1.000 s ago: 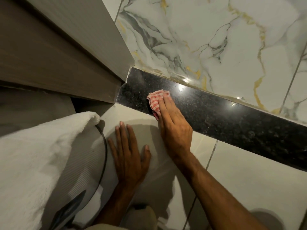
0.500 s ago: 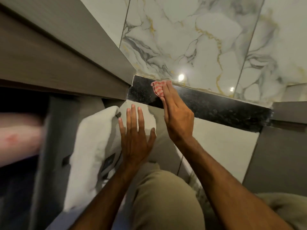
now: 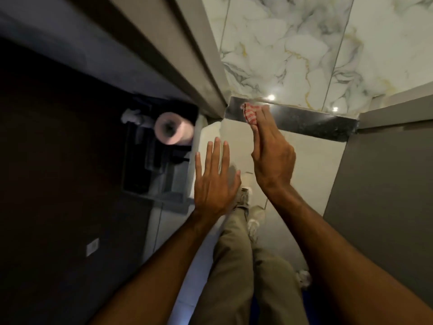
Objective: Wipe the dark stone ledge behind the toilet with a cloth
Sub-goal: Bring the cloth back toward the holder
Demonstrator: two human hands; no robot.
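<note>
I can read no text, label, brand or number anywhere I look. The small pale square (image 3: pixel 92 247) on the dark panel at my left is too blurred to make out.

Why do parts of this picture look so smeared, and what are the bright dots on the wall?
Head view: motion blur smears the left side, especially the toilet roll and the door frame; the right hand and checked cloth stay fairly sharp. The bright dots are lamp glare on the glossy marble tiles just above the dark ledge. The wide lens bends straight edges.
</note>
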